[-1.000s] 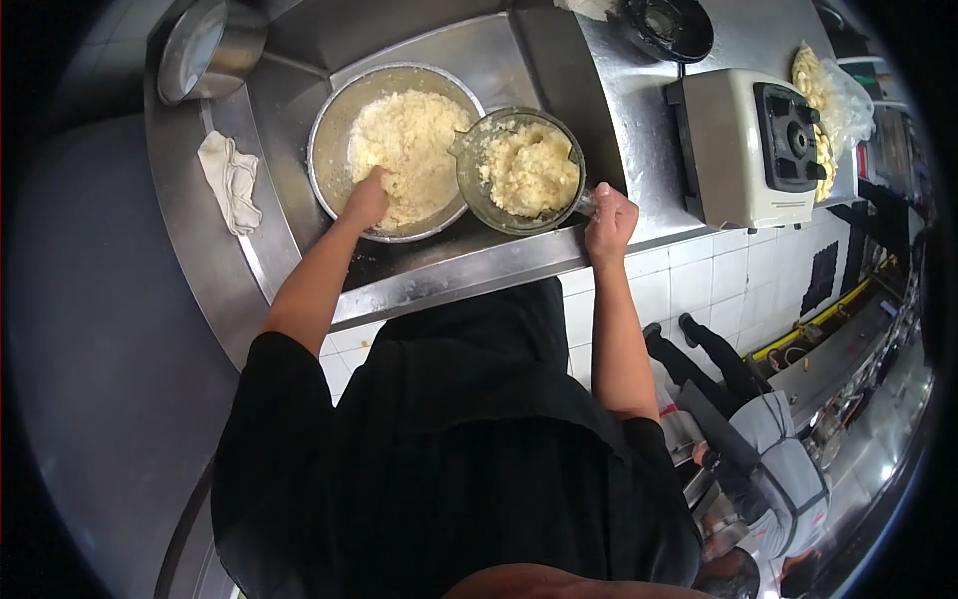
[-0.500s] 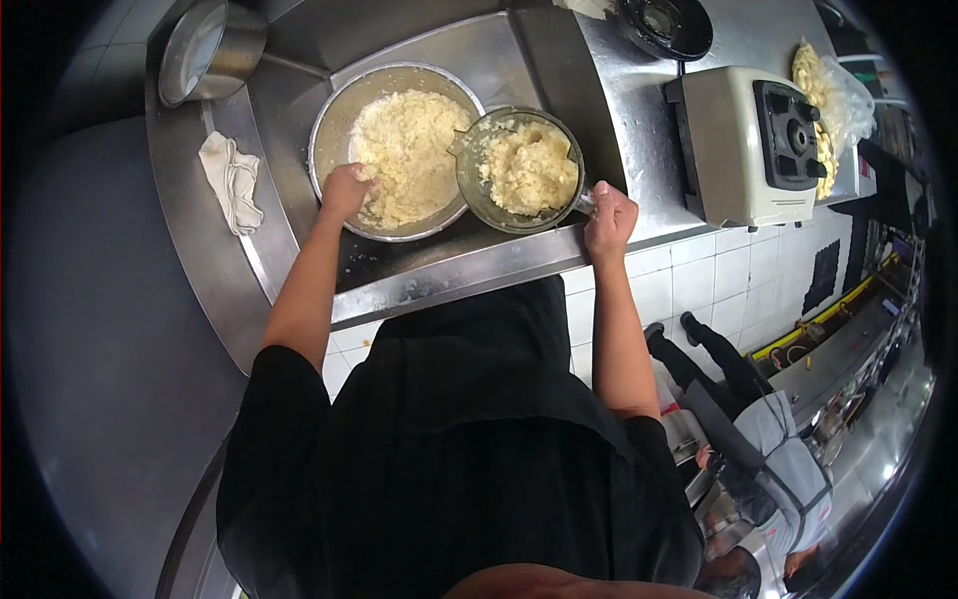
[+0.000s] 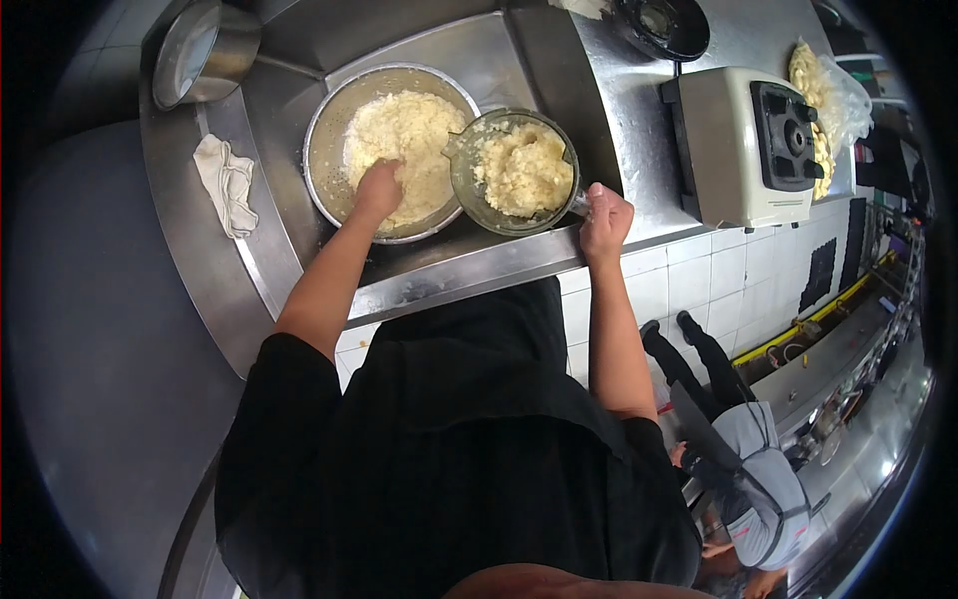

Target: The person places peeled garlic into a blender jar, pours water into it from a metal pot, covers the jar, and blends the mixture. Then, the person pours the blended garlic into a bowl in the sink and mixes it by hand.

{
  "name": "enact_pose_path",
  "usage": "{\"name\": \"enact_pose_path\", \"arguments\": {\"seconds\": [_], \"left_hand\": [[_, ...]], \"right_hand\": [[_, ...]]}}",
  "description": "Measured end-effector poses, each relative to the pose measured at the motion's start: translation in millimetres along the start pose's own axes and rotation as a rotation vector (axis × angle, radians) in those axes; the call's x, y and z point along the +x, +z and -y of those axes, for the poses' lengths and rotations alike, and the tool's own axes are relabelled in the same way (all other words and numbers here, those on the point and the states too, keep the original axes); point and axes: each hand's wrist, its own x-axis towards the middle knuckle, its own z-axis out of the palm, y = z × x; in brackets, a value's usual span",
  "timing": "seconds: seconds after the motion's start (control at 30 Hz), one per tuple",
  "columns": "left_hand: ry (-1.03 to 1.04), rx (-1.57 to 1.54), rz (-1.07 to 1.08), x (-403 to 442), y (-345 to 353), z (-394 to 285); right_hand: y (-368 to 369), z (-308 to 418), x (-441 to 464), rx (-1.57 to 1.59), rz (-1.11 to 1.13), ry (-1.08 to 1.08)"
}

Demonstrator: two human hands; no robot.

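My right hand (image 3: 606, 224) is wrapped round the handle of a clear blender jug (image 3: 461, 180). The jug is tilted with its mouth toward me and holds a lump of pale yellow mash (image 3: 524, 172). Its spout side overlaps the rim of a perforated metal colander (image 3: 325, 150) in the sink. Inside the colander lies more pale, crumbly mash (image 3: 414, 125). My left hand (image 3: 379, 190) is in this mash, fingers curled into it and their tips partly hidden.
A metal pot (image 3: 225, 60) and a crumpled white cloth (image 3: 226, 185) are on the sink's left side. To the right stand a blender base (image 3: 733, 150), a dark round vessel (image 3: 684, 35) and bagged pale pieces (image 3: 806, 75). Another person (image 3: 753, 459) is behind on the right.
My left hand has moved right, from the colander's left side toward the middle of the mash. The jug and my right hand have barely moved. The other person has shifted slightly.
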Motion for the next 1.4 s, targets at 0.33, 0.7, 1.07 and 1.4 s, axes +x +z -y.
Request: {"name": "enact_pose_path", "arguments": {"seconds": [0.33, 0.7, 1.07, 1.4], "left_hand": [[-0.261, -0.620, -0.103, -17.5, -45.5, 52.3], [0.580, -0.464, 0.117, -56.6, -129.7, -164.5], [0.065, -0.184, -0.128, 22.5, -9.6, 27.0], [-0.293, -0.219, 0.065, 13.5, -11.6, 36.8]], "right_hand": [[0.7, 4.8, 0.6, 0.007, 0.003, -0.046], [1.4, 3.4, 0.5, -0.059, -0.005, -0.016], [0.6, 6.9, 1.1, -0.041, 0.008, 0.002], [0.2, 11.7, 3.3, -0.097, 0.024, -0.023]]}}
